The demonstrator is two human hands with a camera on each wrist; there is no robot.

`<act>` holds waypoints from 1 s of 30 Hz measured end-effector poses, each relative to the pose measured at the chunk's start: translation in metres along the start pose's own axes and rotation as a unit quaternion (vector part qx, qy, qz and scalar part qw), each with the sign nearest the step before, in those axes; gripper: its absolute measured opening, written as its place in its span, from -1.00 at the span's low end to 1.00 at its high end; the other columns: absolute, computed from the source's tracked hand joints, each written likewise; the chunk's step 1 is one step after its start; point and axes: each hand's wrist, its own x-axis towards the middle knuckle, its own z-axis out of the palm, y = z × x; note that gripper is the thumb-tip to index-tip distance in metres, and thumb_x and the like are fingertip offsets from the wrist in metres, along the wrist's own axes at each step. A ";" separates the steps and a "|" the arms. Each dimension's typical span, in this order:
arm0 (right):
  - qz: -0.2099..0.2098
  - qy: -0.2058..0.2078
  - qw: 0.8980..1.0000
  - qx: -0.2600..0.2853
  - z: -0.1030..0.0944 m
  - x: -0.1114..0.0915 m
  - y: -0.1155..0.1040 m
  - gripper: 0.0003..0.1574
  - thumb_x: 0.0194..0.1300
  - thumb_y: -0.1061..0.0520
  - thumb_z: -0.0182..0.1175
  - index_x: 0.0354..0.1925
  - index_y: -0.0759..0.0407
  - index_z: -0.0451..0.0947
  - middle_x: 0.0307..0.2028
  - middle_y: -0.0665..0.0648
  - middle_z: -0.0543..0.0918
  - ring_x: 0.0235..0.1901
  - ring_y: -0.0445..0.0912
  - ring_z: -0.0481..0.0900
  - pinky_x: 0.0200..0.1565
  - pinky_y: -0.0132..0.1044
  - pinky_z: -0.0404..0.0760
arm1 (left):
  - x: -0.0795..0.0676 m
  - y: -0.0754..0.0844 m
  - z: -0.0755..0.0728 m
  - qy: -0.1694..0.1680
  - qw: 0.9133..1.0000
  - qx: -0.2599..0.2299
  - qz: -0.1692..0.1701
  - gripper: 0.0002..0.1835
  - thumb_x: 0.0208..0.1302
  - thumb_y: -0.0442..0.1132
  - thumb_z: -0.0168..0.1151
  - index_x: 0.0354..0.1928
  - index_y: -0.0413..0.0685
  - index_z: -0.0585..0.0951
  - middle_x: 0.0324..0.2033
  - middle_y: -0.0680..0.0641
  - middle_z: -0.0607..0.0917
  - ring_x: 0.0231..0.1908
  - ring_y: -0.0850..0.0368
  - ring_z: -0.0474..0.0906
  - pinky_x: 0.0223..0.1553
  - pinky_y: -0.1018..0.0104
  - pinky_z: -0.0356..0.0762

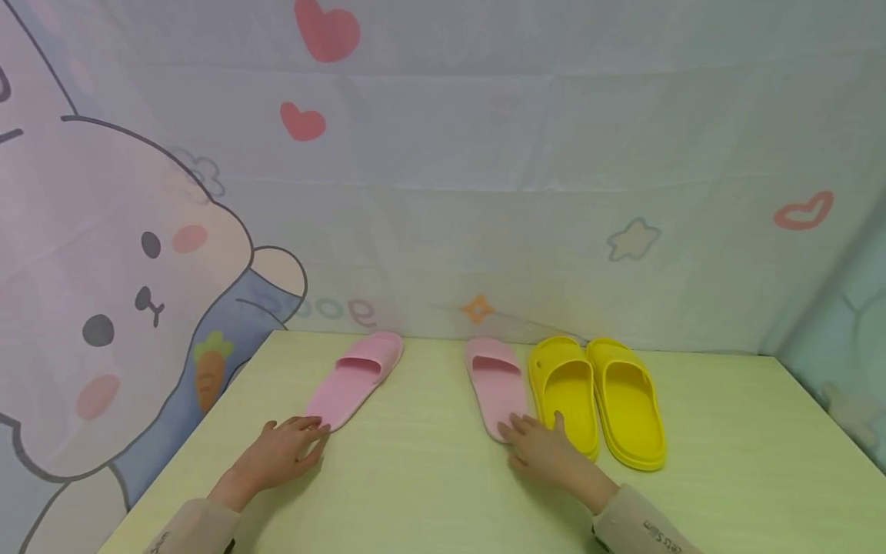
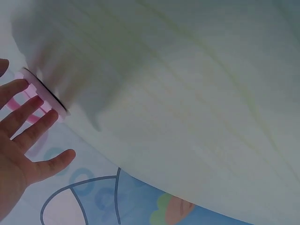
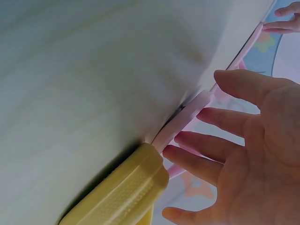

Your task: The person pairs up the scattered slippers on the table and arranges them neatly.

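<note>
Touches one pink slipper [image 1: 342, 385] with the left hand [image 1: 277, 458] and a second slipper [image 1: 500, 388], beside yellow clogs [image 1: 628, 400], with the right hand [image 1: 543, 454], fingers [image 3: 227, 120] apart and gripping neither.

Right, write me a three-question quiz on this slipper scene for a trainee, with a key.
1. Count: how many pink slippers lie on the table?

2. True or false: the yellow slippers stand between the two pink ones.

3. Multiple choice: which hand touches the pink slipper beside the yellow pair?
A) left hand
B) right hand
C) neither

Key:
1. Two.
2. False; in the head view, both yellow slippers are to the right of the pink ones.
3. B.
</note>
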 end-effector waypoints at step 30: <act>0.018 -0.024 0.999 -0.012 -0.007 -0.013 -0.006 -0.39 0.15 0.03 0.15 0.16 0.15 0.34 0.18 0.29 0.37 0.17 0.20 0.32 0.10 0.43 -0.05 | 0.002 0.024 -0.003 -0.018 0.999 -0.035 0.006 -0.59 0.12 -0.08 0.14 0.01 -0.10 0.55 0.02 -0.16 0.55 0.02 -0.14 0.45 -0.17 -0.35 0.30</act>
